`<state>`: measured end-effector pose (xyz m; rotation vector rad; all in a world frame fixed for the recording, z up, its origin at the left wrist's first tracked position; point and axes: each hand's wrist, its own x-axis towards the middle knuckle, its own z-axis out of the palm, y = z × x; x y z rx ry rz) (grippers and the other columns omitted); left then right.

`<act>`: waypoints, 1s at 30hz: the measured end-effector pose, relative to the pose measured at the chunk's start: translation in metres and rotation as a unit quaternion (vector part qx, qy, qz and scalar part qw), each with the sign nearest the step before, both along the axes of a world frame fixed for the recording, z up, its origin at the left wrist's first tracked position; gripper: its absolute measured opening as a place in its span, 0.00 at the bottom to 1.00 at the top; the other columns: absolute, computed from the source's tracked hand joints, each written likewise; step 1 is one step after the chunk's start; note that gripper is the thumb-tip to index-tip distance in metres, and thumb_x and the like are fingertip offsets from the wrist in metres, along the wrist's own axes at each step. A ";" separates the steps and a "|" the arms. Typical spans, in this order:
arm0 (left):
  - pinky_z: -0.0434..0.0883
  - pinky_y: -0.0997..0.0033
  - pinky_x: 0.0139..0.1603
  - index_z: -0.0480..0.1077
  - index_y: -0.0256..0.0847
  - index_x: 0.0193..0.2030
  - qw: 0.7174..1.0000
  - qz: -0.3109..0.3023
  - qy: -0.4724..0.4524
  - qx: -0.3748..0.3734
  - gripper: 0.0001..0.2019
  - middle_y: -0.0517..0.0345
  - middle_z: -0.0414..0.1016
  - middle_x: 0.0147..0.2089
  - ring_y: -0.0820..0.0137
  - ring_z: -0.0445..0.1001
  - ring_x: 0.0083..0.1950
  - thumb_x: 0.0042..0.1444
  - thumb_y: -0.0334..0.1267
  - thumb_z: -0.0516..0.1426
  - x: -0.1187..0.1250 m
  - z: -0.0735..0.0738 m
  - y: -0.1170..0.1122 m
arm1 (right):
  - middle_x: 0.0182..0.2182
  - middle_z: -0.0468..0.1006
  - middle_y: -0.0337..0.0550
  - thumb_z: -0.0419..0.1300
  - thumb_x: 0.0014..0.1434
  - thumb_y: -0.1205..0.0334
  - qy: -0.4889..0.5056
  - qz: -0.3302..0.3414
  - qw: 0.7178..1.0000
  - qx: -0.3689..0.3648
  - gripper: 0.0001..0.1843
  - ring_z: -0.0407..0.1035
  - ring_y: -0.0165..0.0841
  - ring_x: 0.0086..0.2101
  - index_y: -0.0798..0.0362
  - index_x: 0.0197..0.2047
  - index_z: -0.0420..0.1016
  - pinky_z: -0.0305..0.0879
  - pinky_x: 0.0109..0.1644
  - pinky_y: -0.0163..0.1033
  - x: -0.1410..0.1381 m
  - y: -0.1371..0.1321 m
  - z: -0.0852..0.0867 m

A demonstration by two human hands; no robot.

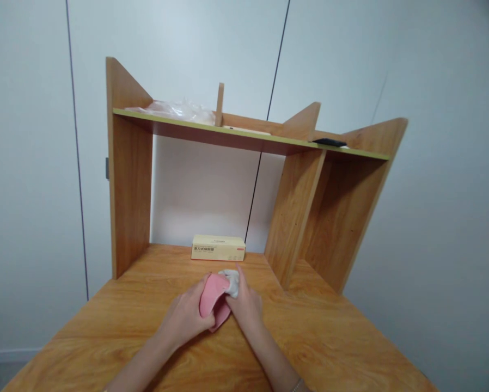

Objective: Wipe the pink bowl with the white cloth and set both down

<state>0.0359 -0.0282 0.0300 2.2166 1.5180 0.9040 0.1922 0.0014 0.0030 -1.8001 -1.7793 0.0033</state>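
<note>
My left hand (189, 313) is closed around a pink, soft-looking pouch (212, 291), held a little above the desk. The pouch is bent, and a gap shows between its two sides. A crumpled whitish-grey cloth-like piece (231, 282) sits at the upper right of the pouch. The fingers of my right hand (245, 305) are wrapped about this piece, with the thumb pointing up along it. How far the piece reaches inside the pouch is hidden.
A pale yellow box (218, 249) stands at the back of the wooden desk (330, 343). Behind rises a wooden shelf unit (130, 190) with upright dividers. On its upper board lie a clear plastic bag (183, 111) and a flat black object (329, 142).
</note>
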 end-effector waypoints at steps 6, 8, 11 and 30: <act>0.64 0.66 0.50 0.54 0.42 0.59 1.000 -0.009 -0.004 0.020 0.33 0.52 0.69 0.51 0.60 0.69 0.49 0.42 0.36 0.53 -0.006 -0.006 0.004 | 0.40 0.76 0.47 0.53 0.51 0.58 0.066 0.051 0.996 -0.038 0.33 0.70 0.39 0.39 0.49 0.60 0.50 0.61 0.38 0.38 0.003 0.007 -0.009; 0.62 0.64 0.52 0.53 0.40 0.60 0.999 -0.008 -0.032 0.025 0.31 0.50 0.67 0.54 0.61 0.67 0.51 0.46 0.39 0.52 -0.010 -0.016 0.010 | 0.41 0.75 0.48 0.52 0.52 0.56 0.088 0.061 0.994 -0.021 0.32 0.70 0.39 0.40 0.50 0.60 0.50 0.61 0.40 0.38 0.004 0.007 -0.011; 0.61 0.61 0.54 0.47 0.37 0.62 0.995 -0.009 -0.099 0.021 0.35 0.46 0.62 0.57 0.59 0.64 0.55 0.48 0.46 0.53 -0.011 -0.031 0.019 | 0.42 0.74 0.51 0.51 0.54 0.56 0.153 0.050 0.987 -0.012 0.32 0.69 0.39 0.41 0.55 0.60 0.50 0.62 0.40 0.38 0.005 0.010 -0.017; 0.65 0.69 0.40 0.49 0.40 0.60 0.999 -0.006 -0.003 -0.034 0.33 0.51 0.73 0.41 0.62 0.73 0.40 0.45 0.41 0.54 -0.005 -0.007 0.003 | 0.38 0.76 0.48 0.54 0.51 0.57 0.029 0.006 0.999 -0.020 0.35 0.71 0.39 0.37 0.53 0.61 0.48 0.62 0.36 0.37 -0.001 0.000 -0.002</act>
